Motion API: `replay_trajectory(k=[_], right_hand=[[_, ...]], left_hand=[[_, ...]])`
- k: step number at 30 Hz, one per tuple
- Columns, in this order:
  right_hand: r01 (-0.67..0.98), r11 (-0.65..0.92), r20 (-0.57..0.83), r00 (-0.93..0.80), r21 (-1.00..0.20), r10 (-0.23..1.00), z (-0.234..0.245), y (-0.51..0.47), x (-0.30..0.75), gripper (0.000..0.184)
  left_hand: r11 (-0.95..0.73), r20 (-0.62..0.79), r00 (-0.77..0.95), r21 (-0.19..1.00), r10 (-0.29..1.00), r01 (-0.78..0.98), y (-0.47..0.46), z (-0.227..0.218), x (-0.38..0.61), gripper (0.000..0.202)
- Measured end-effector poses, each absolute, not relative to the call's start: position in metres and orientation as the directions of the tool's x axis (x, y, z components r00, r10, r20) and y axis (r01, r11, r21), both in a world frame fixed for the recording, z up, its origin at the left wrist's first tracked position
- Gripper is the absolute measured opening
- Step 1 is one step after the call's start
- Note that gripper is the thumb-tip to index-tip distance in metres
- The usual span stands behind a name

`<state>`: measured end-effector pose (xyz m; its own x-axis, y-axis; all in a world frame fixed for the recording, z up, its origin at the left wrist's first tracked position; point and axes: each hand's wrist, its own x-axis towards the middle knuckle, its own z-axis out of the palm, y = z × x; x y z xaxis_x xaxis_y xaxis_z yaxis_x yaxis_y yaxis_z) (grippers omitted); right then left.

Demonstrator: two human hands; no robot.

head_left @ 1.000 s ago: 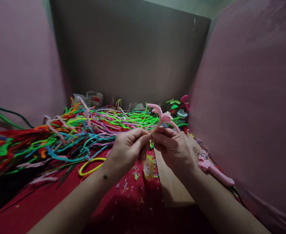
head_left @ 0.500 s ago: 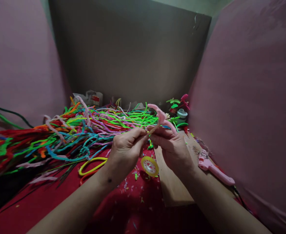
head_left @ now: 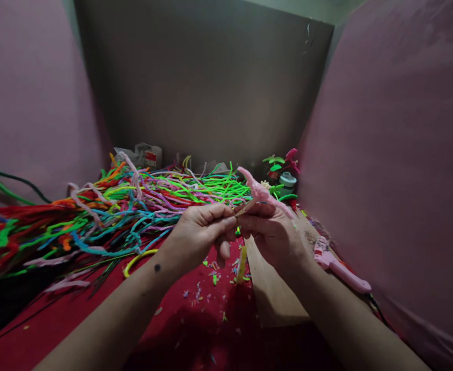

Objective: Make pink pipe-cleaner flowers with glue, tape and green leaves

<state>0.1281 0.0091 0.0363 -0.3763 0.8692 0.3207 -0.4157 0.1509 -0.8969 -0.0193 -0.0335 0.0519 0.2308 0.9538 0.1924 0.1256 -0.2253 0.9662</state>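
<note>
Stems [head_left: 164,196] are heaped left of the board [head_left: 275,304]; toward its right a glue gun [head_left: 344,271] is laid, seemingly within reach. Near its far end, by the left hand [head_left: 199,232] and right hand [head_left: 275,232], a flower [head_left: 262,194] is pinched at the stalk, likely for steadiness; tape [head_left: 242,265] is seen edge-on near the board's left edge.

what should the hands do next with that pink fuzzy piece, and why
Probably a small twist of the stem: the left hand and right hand both pinch it just below the pink fuzzy piece, and a yellow tape roll seems to hang edge-on beneath them, so turning could wind tape on; its strip is hard to make out.
</note>
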Motion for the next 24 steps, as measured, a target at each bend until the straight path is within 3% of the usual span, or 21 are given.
replay_trajectory(k=[3, 6, 11, 14, 16, 19, 24], right_hand=[[-0.410, 0.252, 0.395, -0.312, -0.876, 0.864, 0.036, 0.007, 0.126, 0.018], [-0.435, 0.255, 0.392, -0.261, -0.864, 0.882, 0.034, 0.006, 0.124, 0.008], [-0.472, 0.102, 0.249, -0.261, -0.876, 0.933, 0.030, 0.009, 0.123, 0.008], [-0.456, 0.142, 0.289, -0.271, -0.878, 0.918, 0.029, 0.009, 0.123, 0.008], [-0.448, 0.215, 0.366, -0.285, -0.868, 0.886, 0.029, 0.009, 0.123, 0.007], [-0.419, 0.303, 0.450, -0.314, -0.856, 0.836, 0.030, 0.009, 0.122, 0.006], [-0.424, 0.254, 0.425, -0.378, -0.870, 0.823, 0.029, 0.012, 0.121, 0.015]], left_hand=[[-0.428, 0.374, 0.213, 0.835, 0.902, 0.346, -0.033, 0.049, -0.017, 0.024], [-0.587, 0.600, 0.213, 0.541, 0.771, 0.603, -0.031, 0.042, -0.015, 0.019], [-0.559, 0.750, 0.229, 0.217, 0.620, 0.800, -0.026, 0.028, -0.014, 0.011], [-0.566, 0.766, 0.334, 0.046, 0.549, 0.823, -0.023, 0.022, -0.015, 0.016], [-0.581, 0.784, 0.343, 0.028, 0.518, 0.813, -0.023, 0.021, -0.015, 0.019], [-0.626, 0.837, 0.261, 0.119, 0.482, 0.771, -0.024, 0.022, -0.014, 0.017], [-0.652, 0.835, 0.163, 0.272, 0.526, 0.708, -0.026, 0.028, -0.014, 0.014]])
